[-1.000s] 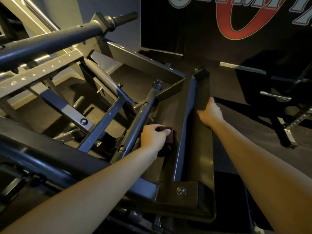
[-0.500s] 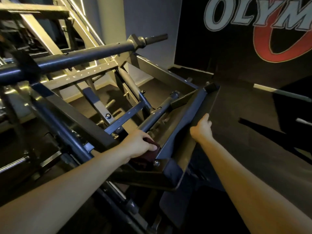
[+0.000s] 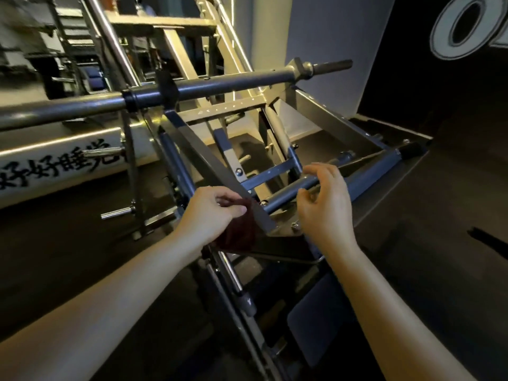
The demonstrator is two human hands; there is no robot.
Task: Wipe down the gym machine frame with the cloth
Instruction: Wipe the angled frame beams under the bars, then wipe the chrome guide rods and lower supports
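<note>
A dark red cloth (image 3: 240,233) hangs from my left hand (image 3: 213,210), which pinches it against the near corner of the gym machine frame (image 3: 365,178). The frame is made of grey and blue steel bars and fills the middle of the view. A flat grey bar (image 3: 220,171) runs diagonally down to the cloth. My right hand (image 3: 325,204) hovers just right of the cloth above the frame's corner plate (image 3: 286,229). Its fingers are loosely curled and hold nothing.
A long round steel bar (image 3: 192,88) crosses the view above the hands. A pale beam with black lettering (image 3: 63,160) lies at the left, with steel pegs (image 3: 116,213) sticking out. Dark floor (image 3: 428,229) lies to the right.
My right hand has let go of the frame's right rail and come back toward the cloth. My left hand has drawn the cloth to the frame's near corner. The view has swung left and up.
</note>
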